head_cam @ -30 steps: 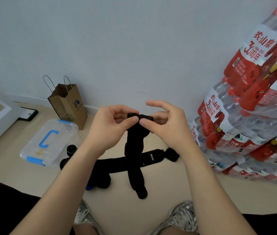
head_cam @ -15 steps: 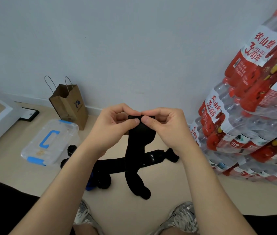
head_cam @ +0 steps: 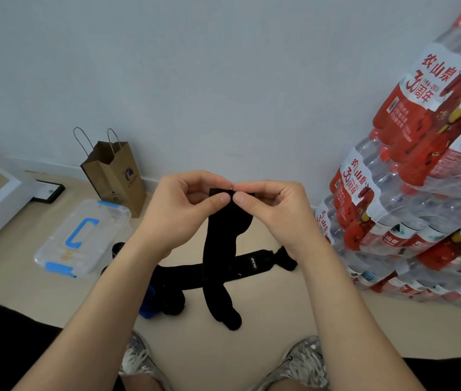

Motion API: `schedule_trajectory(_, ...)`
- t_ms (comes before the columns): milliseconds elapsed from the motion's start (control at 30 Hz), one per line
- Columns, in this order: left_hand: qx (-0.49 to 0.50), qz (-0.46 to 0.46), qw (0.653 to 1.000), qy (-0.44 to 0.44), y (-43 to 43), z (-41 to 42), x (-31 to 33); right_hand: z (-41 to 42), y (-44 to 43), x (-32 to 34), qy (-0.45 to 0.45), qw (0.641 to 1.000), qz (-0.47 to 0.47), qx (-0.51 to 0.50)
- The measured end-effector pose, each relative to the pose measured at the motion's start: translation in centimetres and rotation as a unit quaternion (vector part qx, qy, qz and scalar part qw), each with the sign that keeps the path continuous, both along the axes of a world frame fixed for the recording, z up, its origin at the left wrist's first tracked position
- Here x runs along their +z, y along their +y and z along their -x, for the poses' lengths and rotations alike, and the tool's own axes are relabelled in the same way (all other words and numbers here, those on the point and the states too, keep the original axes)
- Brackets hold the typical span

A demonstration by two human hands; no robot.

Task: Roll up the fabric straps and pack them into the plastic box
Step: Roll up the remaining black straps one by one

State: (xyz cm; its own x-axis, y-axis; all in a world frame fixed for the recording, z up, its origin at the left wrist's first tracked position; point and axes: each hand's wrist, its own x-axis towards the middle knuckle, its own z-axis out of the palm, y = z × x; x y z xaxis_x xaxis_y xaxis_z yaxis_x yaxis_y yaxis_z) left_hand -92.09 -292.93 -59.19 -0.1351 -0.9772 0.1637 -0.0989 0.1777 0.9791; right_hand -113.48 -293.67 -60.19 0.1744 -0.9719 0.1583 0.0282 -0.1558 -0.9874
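Beige floor [head_cam: 285, 309] bears lidded plastic box [head_cam: 82, 238]; left hand [head_cam: 178, 214], right hand [head_cam: 276, 214] pinch black strap [head_cam: 219, 249].

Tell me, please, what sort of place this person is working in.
Probably a storeroom or office corner: shrink-wrapped water-bottle packs stacked by the plain wall, a paper bag and plastic box on the floor.

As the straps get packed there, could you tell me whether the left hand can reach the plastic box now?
Probably yes: the box lies on the floor to the left with nothing between, though the left hand is busy pinching the strap.
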Motion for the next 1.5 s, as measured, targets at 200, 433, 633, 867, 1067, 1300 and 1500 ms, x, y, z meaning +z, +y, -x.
schedule_trajectory(200, 0.014, -0.004, 0.998, -0.062, -0.3, 0.0, 0.1, -0.5, -0.1, -0.4, 0.068, 0.997, 0.021, -0.027)
schedule_trajectory(433, -0.063, -0.062, 0.996, 0.024, 0.1, 0.1, 0.3, -0.4, 0.2, 0.0, 0.025, 0.998, 0.042, -0.040)
schedule_trajectory(633, -0.018, -0.028, 0.999, 0.024, -0.1, 0.1, 0.2, -0.4, 0.2, 0.3, 0.023, 0.999, 0.029, -0.016)
schedule_trajectory(867, -0.032, -0.012, 0.999, 0.012, 0.0, -0.3, 0.3, 0.0, 0.2, 0.2, 0.049, 0.999, -0.010, 0.008)
schedule_trajectory(1067, -0.058, -0.048, 0.997, -0.007, 0.0, 0.1, 0.4, -0.3, 0.1, 0.1, 0.042, 0.998, 0.033, -0.028)
schedule_trajectory(1300, -0.018, 0.016, 1.000, 0.001, -0.1, -0.1, 0.6, -0.7, 0.4, 0.3, -0.022, 1.000, -0.002, -0.015)
schedule_trajectory(1500, -0.026, -0.014, 0.999, 0.042, 0.3, 0.7, 0.9, -1.0, 0.4, 0.5, -0.017, 0.997, 0.048, -0.049)
